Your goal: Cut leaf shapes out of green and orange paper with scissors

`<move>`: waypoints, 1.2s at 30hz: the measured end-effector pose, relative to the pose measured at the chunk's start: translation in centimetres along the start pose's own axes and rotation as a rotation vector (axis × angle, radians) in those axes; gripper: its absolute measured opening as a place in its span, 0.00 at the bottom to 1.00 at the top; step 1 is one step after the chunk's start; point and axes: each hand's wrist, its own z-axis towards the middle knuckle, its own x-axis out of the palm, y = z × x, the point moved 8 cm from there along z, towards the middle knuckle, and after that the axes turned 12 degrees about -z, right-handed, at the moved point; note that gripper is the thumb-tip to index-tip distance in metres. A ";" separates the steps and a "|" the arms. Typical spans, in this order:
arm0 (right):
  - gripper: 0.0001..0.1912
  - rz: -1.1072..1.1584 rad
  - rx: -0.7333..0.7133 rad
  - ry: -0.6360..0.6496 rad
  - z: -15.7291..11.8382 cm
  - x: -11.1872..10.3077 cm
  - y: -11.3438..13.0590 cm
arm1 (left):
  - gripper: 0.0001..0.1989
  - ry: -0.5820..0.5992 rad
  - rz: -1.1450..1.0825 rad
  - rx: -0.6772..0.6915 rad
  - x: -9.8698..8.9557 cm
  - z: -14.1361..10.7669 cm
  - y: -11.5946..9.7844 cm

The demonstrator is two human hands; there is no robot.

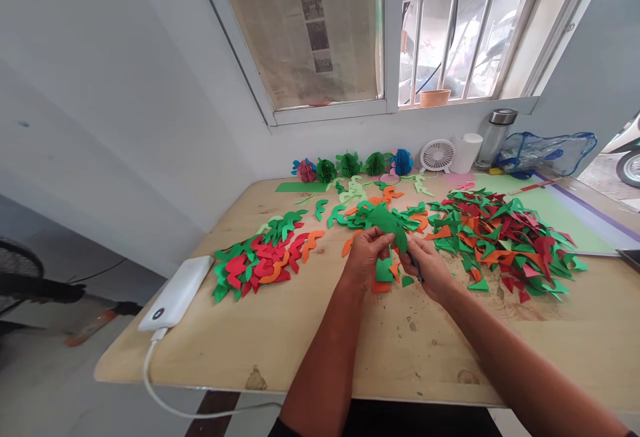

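My left hand (369, 249) pinches a piece of green paper (387, 221) with a curved outline, above the middle of the table. Close on its right, my right hand (429, 265) is closed around scissors (416, 266); only part of their dark blue handle shows, and the blades are hidden by the paper and fingers. Under and behind the hands lie green and orange cut paper shapes. A green paper rectangle (384, 270) rests on the table just below the fingers.
Cut shapes in red, green and orange (265, 257) lie at left, and a larger heap of scraps (505, 237) at right. A white power bank (176, 293) with a cable sits on the table's left edge. Paper honeycomb ornaments (349, 164), a small fan (437, 155) and a bottle (495, 140) line the wall.
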 end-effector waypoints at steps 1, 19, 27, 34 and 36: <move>0.27 -0.016 0.001 0.011 0.0 0.0 -0.1 | 0.15 0.011 -0.004 -0.011 0.1 0.0 0.1; 0.29 -0.040 0.033 0.087 0.1 -0.2 -0.5 | 0.14 0.093 0.028 -0.075 0.4 -0.1 0.5; 0.28 -0.046 0.040 0.086 0.2 -0.1 -0.5 | 0.12 -0.006 -0.020 0.078 0.0 -0.1 -1.2; 0.29 -0.042 0.030 0.093 0.1 0.0 -0.4 | 0.09 -0.009 -0.027 0.079 0.5 -0.3 -1.2; 0.29 -0.035 0.026 0.098 0.1 0.1 -0.4 | 0.09 -0.030 -0.021 0.092 0.4 -0.3 -1.3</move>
